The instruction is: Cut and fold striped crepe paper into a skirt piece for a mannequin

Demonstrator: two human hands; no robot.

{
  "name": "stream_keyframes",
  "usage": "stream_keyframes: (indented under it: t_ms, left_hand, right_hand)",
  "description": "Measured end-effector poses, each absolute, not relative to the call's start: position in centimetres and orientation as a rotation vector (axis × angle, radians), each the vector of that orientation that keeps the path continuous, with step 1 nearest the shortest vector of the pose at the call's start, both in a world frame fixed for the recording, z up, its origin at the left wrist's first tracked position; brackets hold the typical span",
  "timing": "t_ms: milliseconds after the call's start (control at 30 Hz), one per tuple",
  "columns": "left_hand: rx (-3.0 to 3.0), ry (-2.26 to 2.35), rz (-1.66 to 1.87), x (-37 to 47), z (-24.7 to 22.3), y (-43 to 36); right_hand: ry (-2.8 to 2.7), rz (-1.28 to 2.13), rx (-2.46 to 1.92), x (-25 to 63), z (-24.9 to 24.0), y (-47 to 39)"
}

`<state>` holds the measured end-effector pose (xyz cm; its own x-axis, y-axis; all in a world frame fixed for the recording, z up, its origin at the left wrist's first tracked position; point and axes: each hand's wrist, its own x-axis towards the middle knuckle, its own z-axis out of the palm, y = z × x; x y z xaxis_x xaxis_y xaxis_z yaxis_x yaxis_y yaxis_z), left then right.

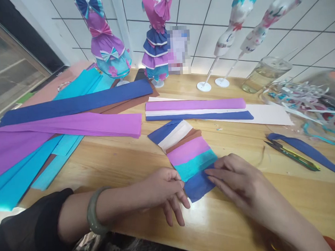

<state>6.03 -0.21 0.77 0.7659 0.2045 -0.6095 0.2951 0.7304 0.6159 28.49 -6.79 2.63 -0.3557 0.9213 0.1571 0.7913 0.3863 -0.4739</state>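
Observation:
A striped paper piece (191, 154) lies tilted on the wooden table, banded blue, white, brown, pink-purple, teal and blue. My right hand (238, 176) pinches its right edge between thumb and fingers, where the teal and lower blue bands meet. At the left edge of the same bands is my left hand (170, 192), thumb and index finger pressed together at the paper, other fingers loosely spread. A green bangle (96, 212) circles my left wrist. Behind the piece lie a folded purple strip (196, 105), a narrow blue strip (200, 117) and white paper (269, 114).
Blue (80, 101), purple (114, 125) and turquoise sheets (44, 164) overlap at the left. Dressed mannequins (108, 50), bare-stand figures (224, 38) and a glass jar (265, 75) stand behind. Yellow-green snips (293, 155), a blue strip (313, 152) and shredded paper (310, 100) are right.

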Motion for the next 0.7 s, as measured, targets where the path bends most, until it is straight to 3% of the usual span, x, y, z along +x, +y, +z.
stream_keyframes:
  t_ms: [700]
  left_hand:
    - [0.791,0.721,-0.144,5.5,1.3,0.3]
  right_hand:
    - [-2.505,0.527,-1.352,25.0,1.1,-7.1]
